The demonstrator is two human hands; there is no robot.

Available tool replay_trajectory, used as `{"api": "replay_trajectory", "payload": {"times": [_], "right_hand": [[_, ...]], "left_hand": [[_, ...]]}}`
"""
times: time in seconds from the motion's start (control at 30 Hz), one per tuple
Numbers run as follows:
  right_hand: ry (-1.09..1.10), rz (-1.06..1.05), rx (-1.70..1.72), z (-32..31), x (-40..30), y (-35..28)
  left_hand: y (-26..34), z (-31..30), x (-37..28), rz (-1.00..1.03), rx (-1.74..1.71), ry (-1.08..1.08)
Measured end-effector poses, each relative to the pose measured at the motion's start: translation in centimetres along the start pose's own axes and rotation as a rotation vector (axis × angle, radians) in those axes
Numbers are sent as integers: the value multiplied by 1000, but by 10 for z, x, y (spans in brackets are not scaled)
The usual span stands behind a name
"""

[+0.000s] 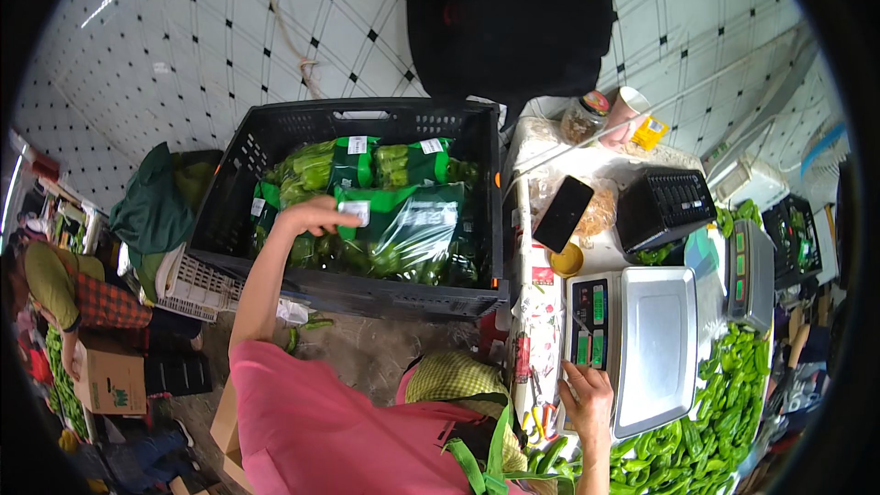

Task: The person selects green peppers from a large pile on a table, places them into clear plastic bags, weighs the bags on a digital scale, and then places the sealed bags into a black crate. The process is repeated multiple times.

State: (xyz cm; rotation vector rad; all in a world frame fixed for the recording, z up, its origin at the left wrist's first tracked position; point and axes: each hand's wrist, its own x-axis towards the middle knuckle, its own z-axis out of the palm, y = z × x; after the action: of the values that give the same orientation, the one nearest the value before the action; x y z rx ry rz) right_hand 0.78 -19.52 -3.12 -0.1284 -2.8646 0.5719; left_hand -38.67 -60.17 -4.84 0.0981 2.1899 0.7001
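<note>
My left hand (pixel 316 216) reaches into a black plastic crate (pixel 412 295), its fingertips at the white label (pixel 355 212) of a bagged pack of green peppers (pixel 405 227). Whether the fingertips press on the label is unclear. More labelled packs (pixel 411 163) lie behind it in the crate. To the right, my right hand (pixel 586 392) rests with spread fingers at the lower part of the control panel of a digital scale (pixel 597 330). Nothing lies on the scale's metal pan (pixel 656 350). Its green displays are lit.
Loose green peppers (pixel 715 392) cover the table beside the scale. Scissors (pixel 540 412), a phone (pixel 564 214), a black basket (pixel 665 210), a glass jar (pixel 584 117) and a second scale (pixel 749 275) stand or lie around. At left, another person (pixel 75 289) bends near a cardboard box (pixel 110 378).
</note>
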Motion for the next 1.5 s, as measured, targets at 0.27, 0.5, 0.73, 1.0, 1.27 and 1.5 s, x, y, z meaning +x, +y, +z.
{"api": "replay_trajectory", "payload": {"times": [0.27, 0.5, 0.73, 1.0, 1.27, 1.5], "right_hand": [[-2, 140, 27, -1, -54, 27], [47, 88, 83, 7, -65, 41], [115, 247, 161, 0, -105, 39], [657, 488, 65, -84, -104, 109], [583, 984, 239, -88, -73, 319], [452, 1248, -125, -22, -31, 422]], "left_hand": [[57, 17, -13, 177, 589, 859], [49, 63, 59, 617, 558, 594], [90, 71, 60, 297, 363, 328], [63, 55, 89, 267, 598, 373], [112, 111, 26, 190, 831, 505], [148, 148, 14, 635, 927, 903]]}}
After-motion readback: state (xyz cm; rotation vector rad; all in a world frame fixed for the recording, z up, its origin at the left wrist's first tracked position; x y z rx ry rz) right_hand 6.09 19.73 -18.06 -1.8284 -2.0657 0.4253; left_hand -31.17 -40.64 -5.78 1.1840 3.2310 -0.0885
